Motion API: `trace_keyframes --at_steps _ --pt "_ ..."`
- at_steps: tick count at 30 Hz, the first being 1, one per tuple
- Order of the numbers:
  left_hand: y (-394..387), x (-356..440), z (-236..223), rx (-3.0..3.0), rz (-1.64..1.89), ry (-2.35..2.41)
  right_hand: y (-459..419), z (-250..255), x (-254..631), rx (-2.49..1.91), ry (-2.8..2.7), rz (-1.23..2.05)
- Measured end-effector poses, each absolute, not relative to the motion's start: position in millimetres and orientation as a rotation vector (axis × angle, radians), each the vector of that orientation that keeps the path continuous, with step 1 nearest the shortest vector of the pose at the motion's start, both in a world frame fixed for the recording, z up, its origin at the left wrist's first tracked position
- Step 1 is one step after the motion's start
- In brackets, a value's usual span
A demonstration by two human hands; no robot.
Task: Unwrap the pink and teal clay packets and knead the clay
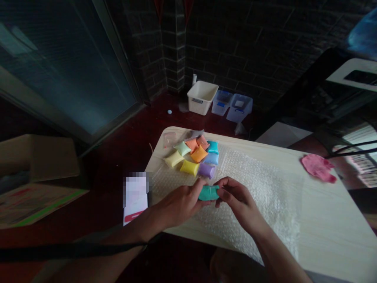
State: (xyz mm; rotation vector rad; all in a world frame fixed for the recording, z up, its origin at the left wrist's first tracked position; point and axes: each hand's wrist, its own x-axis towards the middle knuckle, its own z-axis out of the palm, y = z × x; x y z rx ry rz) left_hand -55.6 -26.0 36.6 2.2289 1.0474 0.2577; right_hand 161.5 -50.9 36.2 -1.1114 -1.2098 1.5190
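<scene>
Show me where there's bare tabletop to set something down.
The widest bare patch of table lies right of the bubble wrap, nearer than the pink item. It's crowded at the left: coloured packets, with the left hand and right hand holding a green packet nearby.

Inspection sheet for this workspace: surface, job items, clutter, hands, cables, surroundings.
Surface: pale wood-look table, partly covered by bubble wrap.
Job items: green packet, held; coloured packets clustered beyond it.
Clutter: crumpled pink item toward right end; lit screen by left edge.
Hands: left hand grips the green packet; right hand pinches its right end.
Cables: dark strap or cable at lower left, unclear which; cord-like dark lines at right.
Surroundings: cardboard box at left; white basket, two clear bins on floor beyond.
</scene>
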Motion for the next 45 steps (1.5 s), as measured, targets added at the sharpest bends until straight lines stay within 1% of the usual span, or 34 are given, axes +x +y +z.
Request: trace_keyframes --at_steps 10,15,18,21,23,27,31,37,45 --pt "-34.3 -62.5 41.3 2.376 0.239 1.037 -55.6 40.5 162.4 -1.174 -1.319 1.575" --pt "-33.8 -63.9 41.1 2.274 0.326 1.025 -57.9 37.0 156.6 -1.193 -1.363 1.493" --pt "-32.1 -63.9 34.9 2.207 0.365 1.072 -62.2 34.6 151.5 -1.268 -1.454 1.390" --pt "-31.2 -64.6 27.5 2.163 0.362 1.094 -65.1 33.3 147.7 -1.341 -1.614 1.252" --pt "-31.4 -64.7 25.8 2.145 0.340 1.097 -64.9 31.8 146.5 -1.338 -1.642 1.225" --pt "-33.9 -62.0 33.5 2.102 0.292 1.097 -60.7 27.8 146.4 -1.250 -1.375 1.350" --pt "-34.4 -58.5 41.4 1.896 0.425 1.008 -58.1 28.3 144.8 -1.094 -1.138 1.478" --pt "-30.4 -56.2 30.5 1.664 0.582 1.060 -65.6 27.5 132.7 -1.055 -1.285 1.787" --pt "-22.3 -55.7 30.0 1.318 0.607 0.855 -62.2 34.2 133.0 -1.116 -1.138 1.684"
